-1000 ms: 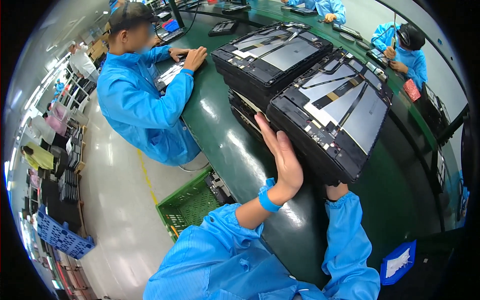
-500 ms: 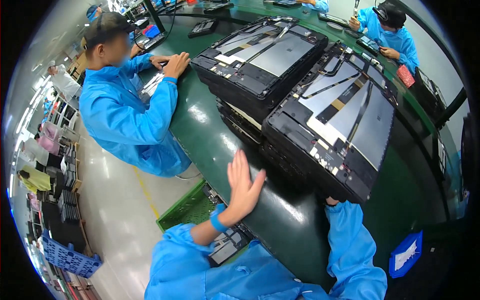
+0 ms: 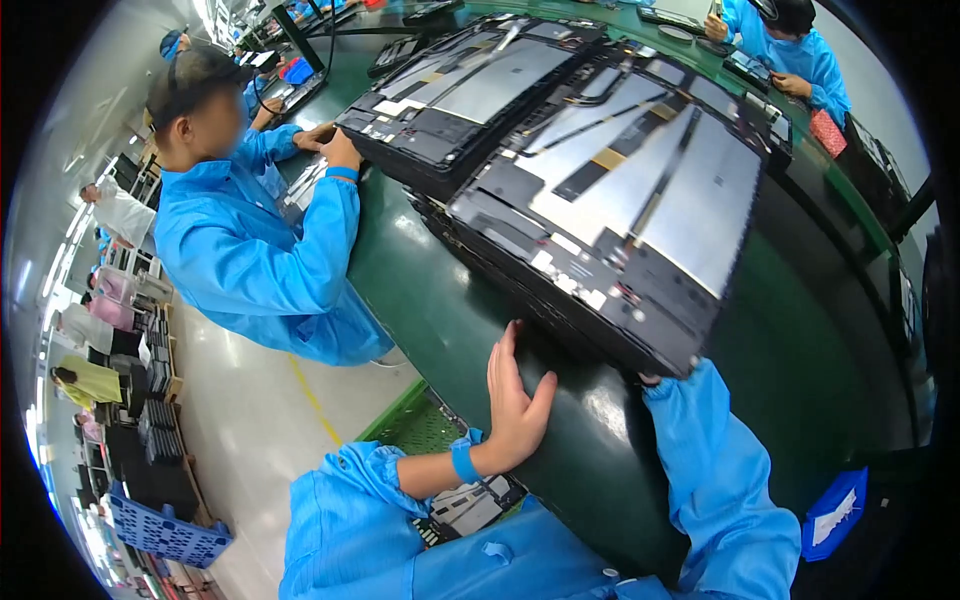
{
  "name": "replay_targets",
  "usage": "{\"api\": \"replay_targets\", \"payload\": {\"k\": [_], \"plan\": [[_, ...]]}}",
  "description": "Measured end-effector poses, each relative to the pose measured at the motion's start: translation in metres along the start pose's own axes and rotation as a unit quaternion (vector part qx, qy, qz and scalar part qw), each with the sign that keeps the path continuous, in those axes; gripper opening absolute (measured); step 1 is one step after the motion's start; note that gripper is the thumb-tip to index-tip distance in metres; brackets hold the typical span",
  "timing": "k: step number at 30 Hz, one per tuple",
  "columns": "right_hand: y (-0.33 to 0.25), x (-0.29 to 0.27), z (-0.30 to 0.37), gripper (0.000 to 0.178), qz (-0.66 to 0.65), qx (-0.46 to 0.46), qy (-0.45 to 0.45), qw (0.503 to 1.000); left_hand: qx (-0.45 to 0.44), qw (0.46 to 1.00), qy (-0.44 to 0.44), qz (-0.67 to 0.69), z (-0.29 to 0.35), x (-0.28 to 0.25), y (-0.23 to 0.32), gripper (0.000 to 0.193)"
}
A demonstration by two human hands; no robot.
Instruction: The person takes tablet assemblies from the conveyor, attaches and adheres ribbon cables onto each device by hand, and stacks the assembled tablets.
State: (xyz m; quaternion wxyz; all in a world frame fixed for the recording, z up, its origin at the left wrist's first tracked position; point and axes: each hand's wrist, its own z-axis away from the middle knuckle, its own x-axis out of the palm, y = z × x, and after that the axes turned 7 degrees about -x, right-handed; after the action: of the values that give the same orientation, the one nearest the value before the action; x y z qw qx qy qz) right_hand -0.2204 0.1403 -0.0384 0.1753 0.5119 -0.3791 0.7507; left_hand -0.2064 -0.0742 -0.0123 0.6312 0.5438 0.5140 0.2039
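1. At the near edge of the green bench [image 3: 440,300], my left hand [image 3: 515,400] lies flat and open, fingers spread, palm on the bench top just left of the near stack of black panels [image 3: 620,200]; it grips nothing.
2. My right hand [image 3: 650,378] is tucked under the near corner of that stack; only a fingertip shows, so I cannot tell whether it is closed.
3. The stack lies at the middle of the bench, its top panel face up with grey plates and flat cables showing.
4. A second stack [image 3: 470,90] lies just beyond it, to the far left.
5. On the left, a co-worker in a blue coat [image 3: 250,260] rests a hand [image 3: 340,150] at the second stack's left edge.
6. Below the bench, near left, a green crate [image 3: 410,425] stands on the floor.
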Motion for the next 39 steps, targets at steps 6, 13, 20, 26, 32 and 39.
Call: {"api": "replay_targets", "payload": {"k": [6,13,20,26,32,39], "plan": [[0.042,0.045,-0.011,0.074,0.002,0.008,-0.018,1.000,0.007,0.999,0.010,0.040,-0.001,-0.003,0.000,0.064],[0.077,0.087,-0.029,0.082,0.354,-0.204,0.023,0.912,0.014,1.000,0.010,0.011,-0.004,-0.004,0.002,0.062],[0.042,0.054,-0.033,0.078,0.370,-0.147,-0.072,0.914,0.054,0.998,0.021,0.007,-0.008,0.000,-0.002,0.060],[-0.032,0.001,0.044,0.046,0.398,-0.041,-0.228,0.888,0.087,0.994,-0.059,0.007,-0.001,-0.005,0.003,0.039],[-0.113,-0.050,0.146,0.021,0.594,-0.146,-0.359,0.705,0.131,0.920,-0.367,0.028,0.041,0.030,0.057,0.020],[-0.145,-0.092,0.208,0.018,0.567,-0.265,-0.438,0.646,0.258,0.720,-0.620,0.172,0.071,0.050,0.220,0.020]]}}
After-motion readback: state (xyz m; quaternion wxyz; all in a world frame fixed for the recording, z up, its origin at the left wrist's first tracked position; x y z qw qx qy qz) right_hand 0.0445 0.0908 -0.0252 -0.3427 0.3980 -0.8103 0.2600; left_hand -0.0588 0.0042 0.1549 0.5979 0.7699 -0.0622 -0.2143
